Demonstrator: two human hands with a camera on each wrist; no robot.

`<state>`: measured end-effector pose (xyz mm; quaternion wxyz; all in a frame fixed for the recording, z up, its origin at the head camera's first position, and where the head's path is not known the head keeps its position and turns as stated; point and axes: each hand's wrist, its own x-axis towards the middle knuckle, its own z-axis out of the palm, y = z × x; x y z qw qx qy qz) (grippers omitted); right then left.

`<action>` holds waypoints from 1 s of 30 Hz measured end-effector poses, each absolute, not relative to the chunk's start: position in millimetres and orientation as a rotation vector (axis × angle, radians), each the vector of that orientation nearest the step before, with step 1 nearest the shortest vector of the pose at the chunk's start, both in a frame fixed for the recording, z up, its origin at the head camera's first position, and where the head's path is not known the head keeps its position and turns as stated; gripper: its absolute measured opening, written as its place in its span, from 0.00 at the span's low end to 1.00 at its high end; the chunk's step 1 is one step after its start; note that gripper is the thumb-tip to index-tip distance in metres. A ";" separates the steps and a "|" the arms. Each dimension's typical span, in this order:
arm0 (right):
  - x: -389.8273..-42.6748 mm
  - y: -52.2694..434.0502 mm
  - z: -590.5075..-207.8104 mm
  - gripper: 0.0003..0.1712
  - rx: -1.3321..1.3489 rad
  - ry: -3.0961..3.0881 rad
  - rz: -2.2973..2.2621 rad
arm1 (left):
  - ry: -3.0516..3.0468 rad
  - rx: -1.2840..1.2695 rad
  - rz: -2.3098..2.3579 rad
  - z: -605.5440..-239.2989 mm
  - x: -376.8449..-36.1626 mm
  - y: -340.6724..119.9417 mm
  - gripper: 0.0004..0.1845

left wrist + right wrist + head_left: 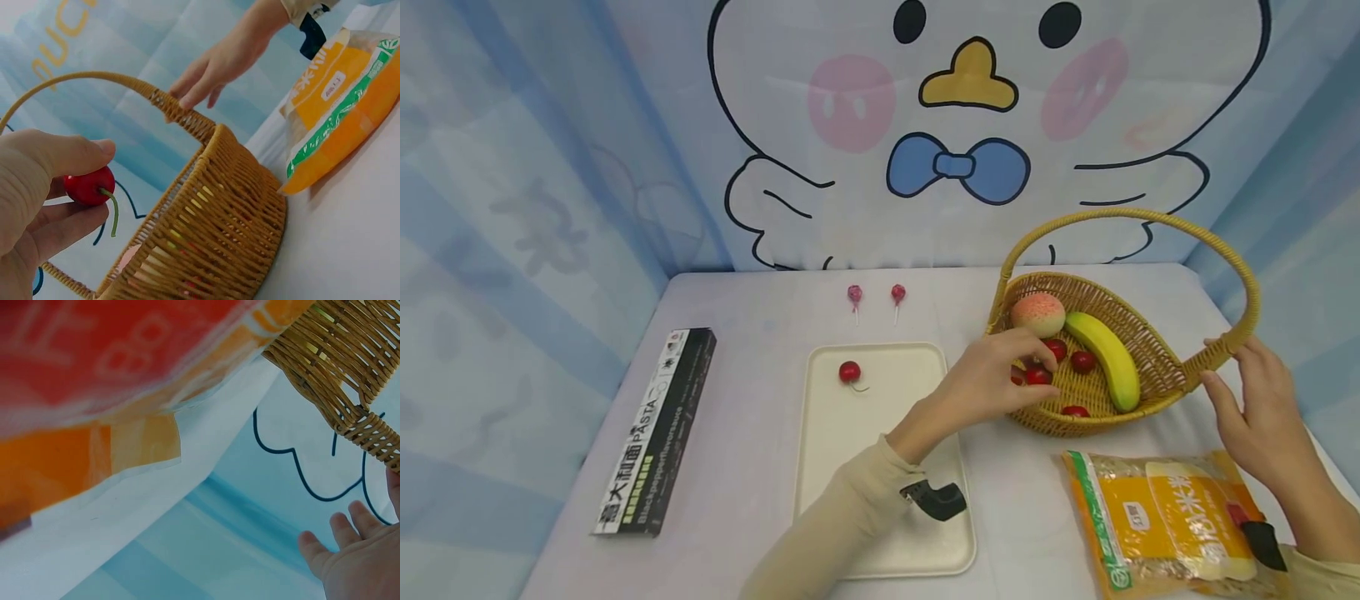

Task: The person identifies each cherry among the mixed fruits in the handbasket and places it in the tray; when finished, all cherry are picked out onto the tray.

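My left hand (pixel 973 383) pinches a red cherry (pixel 87 186) between thumb and fingers, its green stem hanging free. In the head view this hand is over the left side of the wicker basket (pixel 1138 312). Inside the basket lie a peach (pixel 1038 314), a banana (pixel 1105 358) and several cherries, one of them a cherry (pixel 1082 362) beside the banana. At the basket's right end, my right hand (pixel 1266 421) holds the base of the handle (pixel 187 119) between thumb and forefinger, its other fingers spread.
A cream tray (pixel 865 508) holds one cherry (pixel 849 372), with my left forearm across it. Two lollipops (pixel 854 295) lie behind the tray. To the left is a black-and-white pasta box (pixel 658 433). An orange packaged bag (pixel 1172 517) lies in front of the basket.
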<state>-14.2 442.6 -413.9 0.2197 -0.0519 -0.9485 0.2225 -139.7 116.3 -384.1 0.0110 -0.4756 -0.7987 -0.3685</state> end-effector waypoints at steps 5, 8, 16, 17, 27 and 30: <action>-14.4 443.1 -413.9 0.27 -0.126 -2.614 0.620 | -2.490 -1.430 -1.189 -385.9 -143.7 102.2 0.14; -13.5 443.8 -415.0 0.27 -0.110 -2.602 0.623 | -2.457 -1.414 -1.228 -387.2 -146.7 94.6 0.14; -13.1 445.1 -416.2 0.27 -0.092 -2.591 0.605 | -2.411 -1.410 -1.351 -386.8 -150.7 78.9 0.13; -13.2 445.0 -416.1 0.27 -0.092 -2.592 0.603 | -2.410 -1.411 -1.372 -386.3 -150.8 77.2 0.13; -14.6 443.5 -415.4 0.28 -0.111 -2.609 0.587 | -2.398 -1.333 -1.445 -387.4 -155.0 55.0 0.14; -15.0 443.3 -415.3 0.28 -0.117 -2.614 0.577 | -2.386 -1.307 -1.470 -389.7 -158.0 47.7 0.13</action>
